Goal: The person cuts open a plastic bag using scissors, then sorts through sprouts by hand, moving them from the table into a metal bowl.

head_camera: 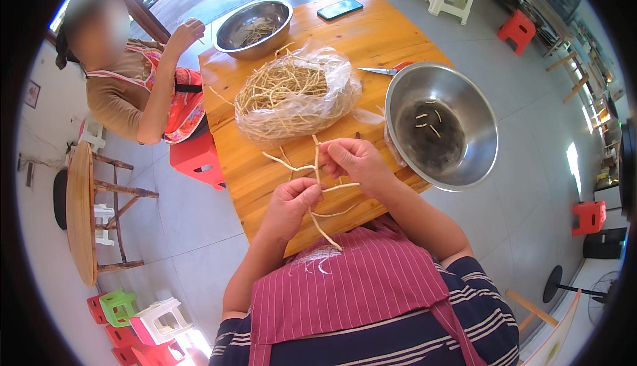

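A pale, branched root (317, 164) is held above the table's near edge. My left hand (293, 204) pinches its lower stem between thumb and fingers. At the upper stem, the curled fingertips of my right hand (356, 162) close on the root just below its top end. Side shoots spread left and right, and one long end hangs down over my striped apron (343, 286). Beyond my hands, a clear plastic bag (343, 85) lies open around a heap of similar roots (283, 85). A steel basin (477, 132) to the right contains several short cut pieces (434, 131).
Scissors (383, 71) with red handles lie partly behind the basin on the wooden table (388, 27). A phone (340, 9) and a second steel basin (283, 22) holding root pieces are at the far side. A co-worker (124, 87) sits at the left on a red stool (196, 159).
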